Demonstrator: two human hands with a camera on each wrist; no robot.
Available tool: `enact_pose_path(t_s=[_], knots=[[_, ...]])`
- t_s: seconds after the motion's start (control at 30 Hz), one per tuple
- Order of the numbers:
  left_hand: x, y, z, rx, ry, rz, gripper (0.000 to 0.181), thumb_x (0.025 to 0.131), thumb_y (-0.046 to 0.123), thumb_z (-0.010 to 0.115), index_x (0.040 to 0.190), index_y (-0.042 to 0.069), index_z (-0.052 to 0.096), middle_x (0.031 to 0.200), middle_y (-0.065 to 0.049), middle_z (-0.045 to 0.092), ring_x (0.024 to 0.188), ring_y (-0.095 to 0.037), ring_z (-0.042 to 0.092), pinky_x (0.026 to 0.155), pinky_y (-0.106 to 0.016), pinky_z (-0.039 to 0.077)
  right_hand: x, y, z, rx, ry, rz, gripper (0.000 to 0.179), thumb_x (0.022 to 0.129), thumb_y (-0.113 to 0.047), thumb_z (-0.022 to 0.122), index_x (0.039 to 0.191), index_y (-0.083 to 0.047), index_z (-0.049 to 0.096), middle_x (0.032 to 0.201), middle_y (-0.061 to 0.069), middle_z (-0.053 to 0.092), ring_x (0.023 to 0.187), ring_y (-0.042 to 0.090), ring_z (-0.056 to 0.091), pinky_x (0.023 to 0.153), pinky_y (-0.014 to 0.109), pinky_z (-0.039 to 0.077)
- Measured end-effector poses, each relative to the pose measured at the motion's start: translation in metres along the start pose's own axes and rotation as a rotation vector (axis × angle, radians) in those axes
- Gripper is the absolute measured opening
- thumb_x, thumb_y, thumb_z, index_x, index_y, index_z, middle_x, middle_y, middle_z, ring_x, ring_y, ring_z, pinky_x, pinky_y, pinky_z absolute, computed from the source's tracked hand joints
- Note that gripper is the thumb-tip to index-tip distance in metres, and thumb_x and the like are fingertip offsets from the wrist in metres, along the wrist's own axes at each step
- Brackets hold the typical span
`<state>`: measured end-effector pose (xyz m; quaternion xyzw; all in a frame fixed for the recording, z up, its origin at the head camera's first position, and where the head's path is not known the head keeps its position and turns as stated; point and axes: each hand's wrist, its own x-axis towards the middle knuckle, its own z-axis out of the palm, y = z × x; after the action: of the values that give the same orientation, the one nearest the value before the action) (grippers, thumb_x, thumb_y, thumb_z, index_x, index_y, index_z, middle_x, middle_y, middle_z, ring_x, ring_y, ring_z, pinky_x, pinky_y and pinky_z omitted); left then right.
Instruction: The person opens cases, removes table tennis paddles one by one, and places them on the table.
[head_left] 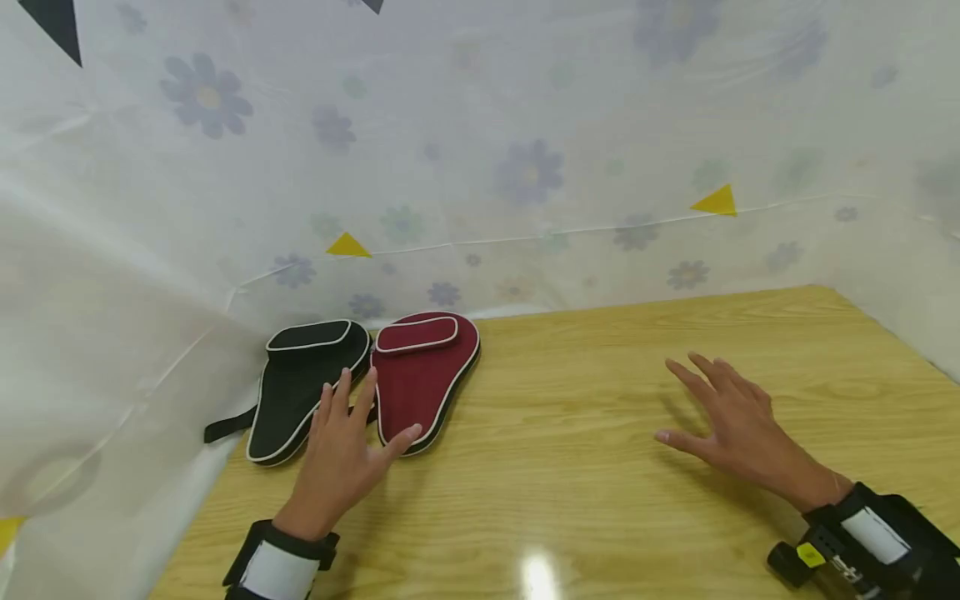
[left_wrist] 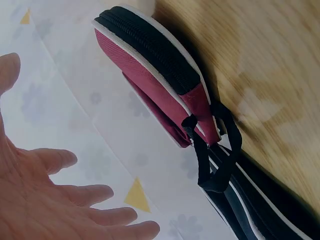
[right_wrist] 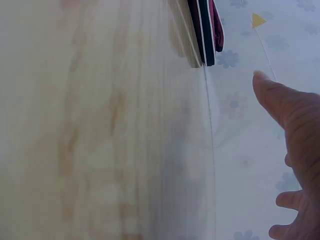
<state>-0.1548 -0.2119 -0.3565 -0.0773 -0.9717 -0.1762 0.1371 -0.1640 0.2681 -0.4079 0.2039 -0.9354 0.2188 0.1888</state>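
On wood-grain table point(head_left: 600, 467), teardrop fabric cases, maroon point(head_left: 420, 379), black point(head_left: 296, 387)

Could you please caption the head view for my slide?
Left hand over two paddle cases on a wooden table; right hand open.

Item one: dark red paddle case point(head_left: 420, 379), teardrop-shaped, white piping along the edge, black zip round its side, flat pocket across the wide end. I see it lying flat on the table point(head_left: 600, 467), zipped shut, wide end toward the flowered backdrop. Item two: black paddle case point(head_left: 296, 383), same shape and piping, black strap at its narrow end, lying flat just beside the red one, edges touching.
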Motion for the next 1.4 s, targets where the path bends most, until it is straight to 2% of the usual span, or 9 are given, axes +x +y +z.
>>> enact_pose_path(t_s=[0.27,0.5,0.67,0.8,1.0,1.27,1.4], knots=[[0.001,-0.001,-0.003,0.014,-0.013,0.01,0.101,0.086,0.067,0.066,0.16,0.008,0.029,0.163,-0.028,0.018,0.149,-0.055,0.01,0.115,-0.07,0.013,-0.004,-0.007,-0.001,-0.013,0.007,0.003,0.098,0.078,-0.046,0.084,0.157,-0.014,0.035,0.151,0.032,0.035,0.134,0.061,0.03,0.09,0.078,0.022],[0.005,0.004,-0.002,0.001,0.011,0.037,0.102,0.086,0.067,0.066,0.16,0.008,0.028,0.163,-0.029,0.019,0.149,-0.054,0.01,0.116,-0.069,0.013,0.0,-0.01,-0.005,-0.008,0.013,-0.004,0.095,0.078,-0.043,0.084,0.155,-0.014,0.038,0.151,0.032,0.035,0.135,0.061,0.029,0.092,0.078,0.021],[0.005,0.004,-0.001,0.011,0.024,0.047,0.101,0.087,0.065,0.067,0.159,0.006,0.029,0.161,-0.032,0.022,0.147,-0.056,0.013,0.116,-0.068,0.015,0.0,-0.009,0.001,0.017,-0.021,0.028,0.094,0.081,-0.043,0.083,0.157,-0.015,0.035,0.153,0.031,0.032,0.138,0.06,0.026,0.094,0.078,0.019],[0.006,0.003,0.002,0.015,0.029,0.045,0.1,0.087,0.064,0.068,0.158,0.005,0.031,0.159,-0.033,0.024,0.146,-0.057,0.016,0.116,-0.068,0.016,0.001,-0.01,0.004,0.015,-0.017,0.022,0.093,0.081,-0.043,0.083,0.156,-0.014,0.036,0.153,0.031,0.033,0.135,0.06,0.029,0.095,0.076,0.02],[0.017,0.006,0.008,-0.003,0.007,0.018,0.101,0.087,0.066,0.066,0.16,0.007,0.028,0.161,-0.032,0.019,0.148,-0.056,0.012,0.114,-0.07,0.016,0.006,-0.013,0.002,-0.011,-0.001,-0.002,0.093,0.08,-0.043,0.084,0.155,-0.014,0.038,0.152,0.031,0.034,0.134,0.061,0.03,0.095,0.076,0.02],[0.032,0.004,0.022,-0.019,0.038,0.01,0.099,0.087,0.058,0.071,0.159,0.005,0.029,0.16,-0.034,0.019,0.146,-0.059,0.012,0.113,-0.072,0.018,0.012,-0.013,-0.003,-0.022,-0.013,-0.006,0.093,0.081,-0.044,0.082,0.156,-0.012,0.036,0.152,0.032,0.033,0.134,0.061,0.03,0.095,0.076,0.02],[0.04,0.001,0.033,-0.025,-0.011,-0.039,0.102,0.087,0.061,0.069,0.16,0.006,0.025,0.162,-0.034,0.013,0.147,-0.058,0.009,0.111,-0.074,0.019,0.013,-0.013,-0.002,-0.022,-0.004,-0.001,0.093,0.081,-0.044,0.082,0.156,-0.012,0.036,0.152,0.032,0.033,0.134,0.061,0.03,0.095,0.076,0.021]])
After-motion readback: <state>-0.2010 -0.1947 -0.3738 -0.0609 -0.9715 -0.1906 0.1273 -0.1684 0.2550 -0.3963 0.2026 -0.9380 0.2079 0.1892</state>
